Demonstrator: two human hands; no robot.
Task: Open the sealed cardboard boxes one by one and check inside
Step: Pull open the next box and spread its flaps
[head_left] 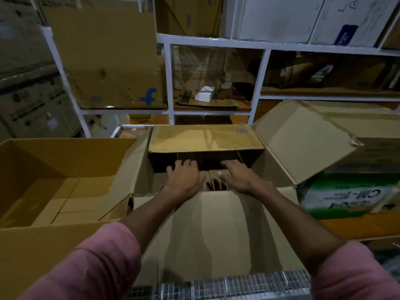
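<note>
Head view shows both hands reaching down into the opened cardboard box (216, 226) at the centre of the frame. The left hand (185, 178) lies palm down with its fingers spread wide, the fingertips over the dark hollow of the box; it grips nothing. The right hand (236, 175), just beside it at 3 o'clock, is likewise flat and spread, its thumb pointing toward the left hand, holding nothing. A narrow gap separates the two thumbs. Pink sleeves (104, 267) are pushed up above both forearms.

Around the hands all four flaps stand open: the near flap hangs toward the person at 6 o'clock, the far flap (205, 137) tilts away at 12 o'clock, the right flap (303, 139) leans out at 2 o'clock, and the left flap (138, 167) leans against the neighbouring box. What lies deep inside is too dark to tell.

At 9 o'clock an empty open box (54, 191) touches the first, its floor bare. At 3 o'clock a green-and-white printed carton (346, 195) sits close under the right flap. At 12 o'clock, a white shelf frame (216, 41) holds more cartons and a small white box (204, 94).
</note>
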